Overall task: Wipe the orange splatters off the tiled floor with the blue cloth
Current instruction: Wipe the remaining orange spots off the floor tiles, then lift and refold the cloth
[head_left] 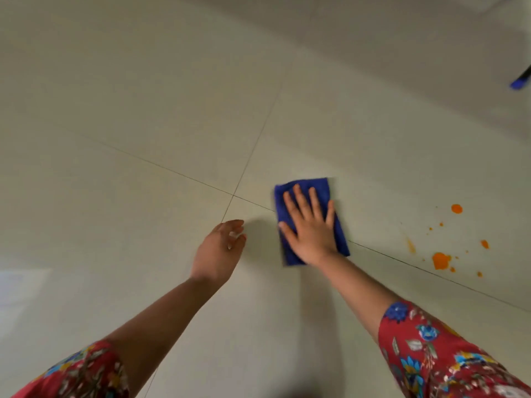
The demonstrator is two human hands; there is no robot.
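A folded blue cloth (304, 193) lies flat on the pale tiled floor (143, 124). My right hand (311, 228) presses down on it with the palm flat and the fingers spread. My left hand (219, 249) hovers just left of the cloth, fingers loosely curled, holding nothing. Orange splatters lie on the floor to the right of the cloth, apart from it: a big blot (441, 260), a round drop (456, 208), a smaller drop (484, 244), a faint streak (411, 246) and several tiny specks.
Dark grout lines cross at a joint (232, 194) just left of the cloth. A blue and black object (520, 81) pokes in at the upper right edge. The wall base runs across the top right.
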